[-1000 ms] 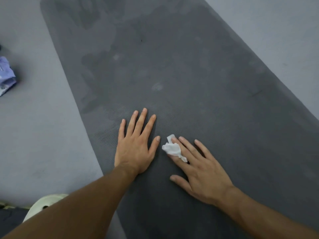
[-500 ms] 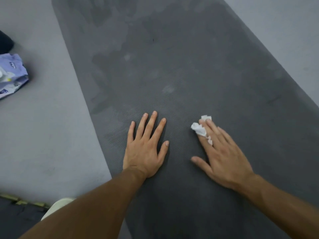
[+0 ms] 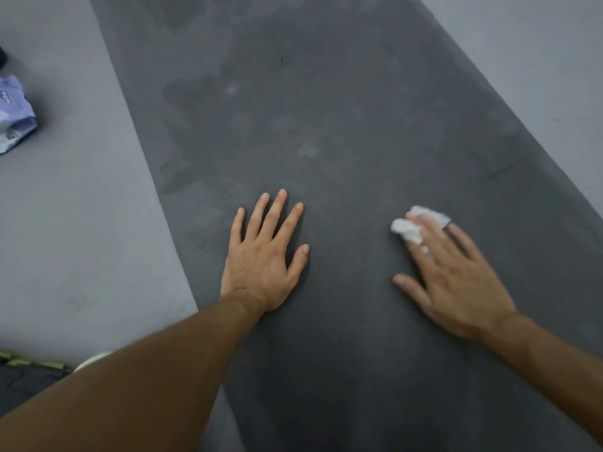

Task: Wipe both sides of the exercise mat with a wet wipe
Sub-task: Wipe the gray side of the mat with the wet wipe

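Wiping a long mat, with dry mat still ahead and off to the right.

Far left on the grey floor [image 3: 81, 223]: a crumpled purple and white plastic packet [image 3: 14, 115], well apart from both hands. Next, the long dark grey foam exercise mat [image 3: 342, 125], running away from the body toward the top, with darker damp-looking patches up near its left side. Then the left hand [image 3: 264, 252], open and flat, fingers spread, pressing down on the mat near its left edge and holding nothing. Further right, the right hand [image 3: 453, 275], blurry, fingers laid flat over a small scrunched white wet wipe [image 3: 411, 228], pinning it to the mat. Wipe under the fingertips, pointing up the mat, closer to the right edge. Right hand much nearer the wipe. Probably more rubbing forward and rightward to come, and the underside likely still undone.
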The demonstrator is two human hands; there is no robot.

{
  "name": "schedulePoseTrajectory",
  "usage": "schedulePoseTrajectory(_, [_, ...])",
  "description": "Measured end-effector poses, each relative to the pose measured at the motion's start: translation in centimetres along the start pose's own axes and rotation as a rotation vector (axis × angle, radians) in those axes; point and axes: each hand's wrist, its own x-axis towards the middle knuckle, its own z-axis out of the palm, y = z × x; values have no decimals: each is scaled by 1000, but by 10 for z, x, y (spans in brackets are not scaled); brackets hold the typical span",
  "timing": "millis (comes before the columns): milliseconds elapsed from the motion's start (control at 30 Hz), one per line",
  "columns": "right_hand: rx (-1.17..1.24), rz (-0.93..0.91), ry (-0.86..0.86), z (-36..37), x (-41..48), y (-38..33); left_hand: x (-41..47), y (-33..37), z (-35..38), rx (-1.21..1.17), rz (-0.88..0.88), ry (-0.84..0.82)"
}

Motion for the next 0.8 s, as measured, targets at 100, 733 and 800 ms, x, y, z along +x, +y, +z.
schedulePoseTrajectory(100, [-10,162,-46,-2,1,31,0,1,0,-1,-1,5])
schedulePoseTrajectory(733, [39,6,-44,2,-6,-25,0,0,-2,-12,-3,7])
schedulePoseTrajectory(800, [56,106,-69,-2,1,-7,0,0,-1,-13,2,14])
